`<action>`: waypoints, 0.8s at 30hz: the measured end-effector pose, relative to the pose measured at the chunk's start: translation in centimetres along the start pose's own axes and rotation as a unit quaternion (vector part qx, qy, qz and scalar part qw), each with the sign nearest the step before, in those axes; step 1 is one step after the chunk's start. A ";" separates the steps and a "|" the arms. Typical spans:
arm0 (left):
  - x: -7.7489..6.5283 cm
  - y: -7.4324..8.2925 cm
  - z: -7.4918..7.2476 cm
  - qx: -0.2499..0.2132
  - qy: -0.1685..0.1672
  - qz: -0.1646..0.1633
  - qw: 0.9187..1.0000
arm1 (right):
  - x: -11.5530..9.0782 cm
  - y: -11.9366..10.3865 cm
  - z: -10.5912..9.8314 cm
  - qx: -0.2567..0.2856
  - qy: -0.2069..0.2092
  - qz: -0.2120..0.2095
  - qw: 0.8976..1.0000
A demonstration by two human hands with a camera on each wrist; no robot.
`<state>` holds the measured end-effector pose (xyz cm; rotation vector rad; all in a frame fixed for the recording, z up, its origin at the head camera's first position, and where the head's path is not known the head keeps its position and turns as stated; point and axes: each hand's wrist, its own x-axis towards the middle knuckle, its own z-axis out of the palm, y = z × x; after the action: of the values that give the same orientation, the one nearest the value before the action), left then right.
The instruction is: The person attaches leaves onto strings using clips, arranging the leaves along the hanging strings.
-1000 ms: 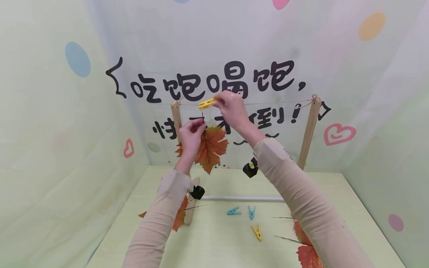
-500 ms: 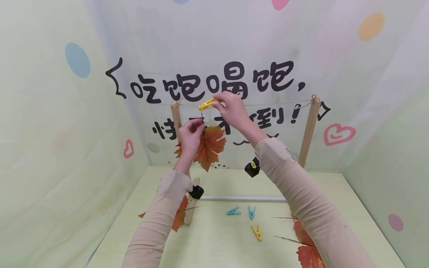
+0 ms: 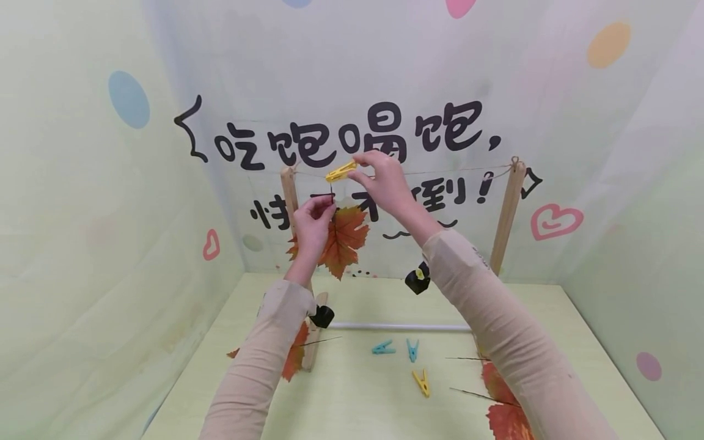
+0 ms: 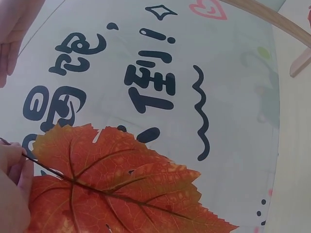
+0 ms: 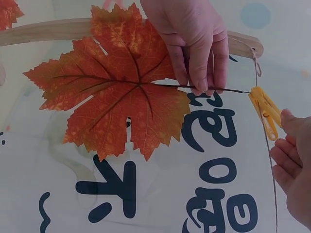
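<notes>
My left hand (image 3: 312,225) pinches the dark stem of an orange-red artificial maple leaf (image 3: 343,241), which hangs below the fingers. In the right wrist view the stem tip reaches the jaws of a yellow clothespin (image 5: 262,114), which sits on a thin string (image 5: 272,174). My right hand (image 3: 385,180) is at the clothespin's handle end, thumb and fingers spread apart. Its thumb is right at one handle and its fingertips lie just beside the other. The left wrist view shows the leaf (image 4: 112,184) close up, with the clothespin out of sight.
The string runs between two wooden posts (image 3: 507,220), joined low by a white rod (image 3: 396,327). On the table lie two blue clothespins (image 3: 383,347), another yellow clothespin (image 3: 421,384), and more maple leaves at the left (image 3: 296,354) and right (image 3: 507,421).
The right thumb and fingers have loosened and spread from the clothespin's handles, and that hand has shifted slightly right. The leaf has swung slightly left. The left hand keeps its pinch.
</notes>
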<state>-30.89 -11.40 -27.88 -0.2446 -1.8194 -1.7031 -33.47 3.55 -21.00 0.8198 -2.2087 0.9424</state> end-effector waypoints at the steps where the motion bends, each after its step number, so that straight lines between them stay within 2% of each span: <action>1: 0.0 0.0 0.0 0.002 0.001 0.001 1.000 | -0.1 0.0 -0.1 0.000 0.005 -0.001 1.000; 8: -0.1 0.0 -0.1 0.010 0.010 -0.011 1.000 | -1.0 -0.2 -0.7 0.009 0.030 -0.021 0.999; 15: -0.4 0.1 -0.2 0.006 0.011 -0.009 1.000 | -2.3 -0.3 -1.7 0.016 0.043 -0.046 0.998; 19: -0.2 -0.6 -0.4 -0.016 0.019 -0.010 1.000 | -3.1 -0.3 -2.2 0.016 0.044 -0.059 0.997; 24: 0.3 -2.4 -0.6 -0.017 0.035 0.015 0.999 | -4.1 0.2 -2.6 0.016 0.037 -0.065 0.997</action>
<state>-32.22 -12.36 -29.73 -0.2217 -1.7286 -1.7015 -30.27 6.93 -22.53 0.9166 -2.0548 0.9305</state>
